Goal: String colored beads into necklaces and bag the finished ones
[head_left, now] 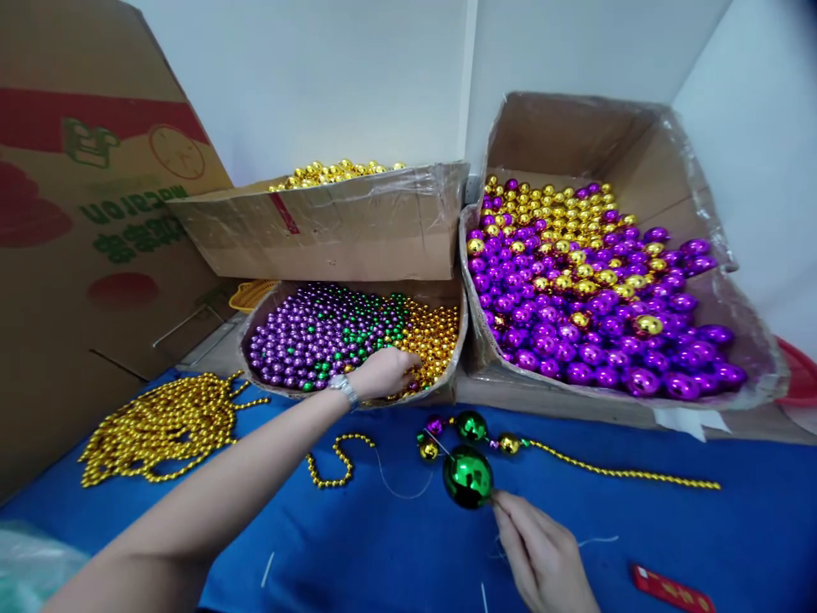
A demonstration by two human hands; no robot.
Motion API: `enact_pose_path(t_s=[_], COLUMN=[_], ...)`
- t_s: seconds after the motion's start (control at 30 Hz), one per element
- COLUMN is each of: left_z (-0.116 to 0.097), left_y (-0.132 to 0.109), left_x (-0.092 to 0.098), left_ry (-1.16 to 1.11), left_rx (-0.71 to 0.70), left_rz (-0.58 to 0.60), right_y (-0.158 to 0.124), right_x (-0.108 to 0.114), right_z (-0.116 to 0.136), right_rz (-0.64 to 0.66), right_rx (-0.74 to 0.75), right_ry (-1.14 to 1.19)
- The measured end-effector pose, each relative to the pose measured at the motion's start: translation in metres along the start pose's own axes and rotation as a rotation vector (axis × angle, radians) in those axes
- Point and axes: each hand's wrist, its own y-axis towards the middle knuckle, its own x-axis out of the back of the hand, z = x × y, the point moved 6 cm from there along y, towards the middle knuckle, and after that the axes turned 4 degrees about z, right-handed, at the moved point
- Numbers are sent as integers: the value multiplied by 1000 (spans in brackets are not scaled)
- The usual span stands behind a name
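Observation:
My left hand, with a watch on the wrist, reaches into the low cardboard box of small beads. Its curled fingertips are among the small gold beads, and what they pinch is hidden. At its wrist lie small purple beads mixed with green ones. Over the blue cloth, my right hand is closed at the lower edge of a large shiny green bead. A thin needle-like line sticks out of the bead's upper left. Just behind is a string of mixed beads, joined to a thin gold bead chain.
A box of larger purple and gold beads stands at right, another box behind with gold beads. Gold bead strands lie at left, a short gold chain nearer the middle. A red packet lies front right on blue cloth.

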Motion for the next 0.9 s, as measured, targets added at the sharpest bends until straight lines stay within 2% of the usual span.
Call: enact_pose_path(t_s=[0.13, 0.23, 0.37, 0.43, 0.57, 0.63, 0.9], left_z=[12, 10, -6, -17, -33, -41, -52], left_y=[28, 28, 2, -16, -48, -57, -64], left_x=[-20, -17, -1, 2, -12, -22, -40], left_ry=[-9, -64, -212, -372, -1093, -1323, -1509], left_rx=[-26, -11, 38, 61, 189, 248, 310], left_rz=[87, 55, -41, -69, -76, -65, -45], right_y=[-3, -4, -3, -1, 5, 7, 6], right_x=[-2, 0, 6, 9, 12, 12, 14], right_z=[-3, -4, -6, -6, -2, -1, 1], right_rz=[4, 2, -15, -33, -48, -43, -49], right_rx=[-30, -13, -38, -64, -74, -78, -86], right_ry=[-9, -17, 9, 21, 35, 34, 4])
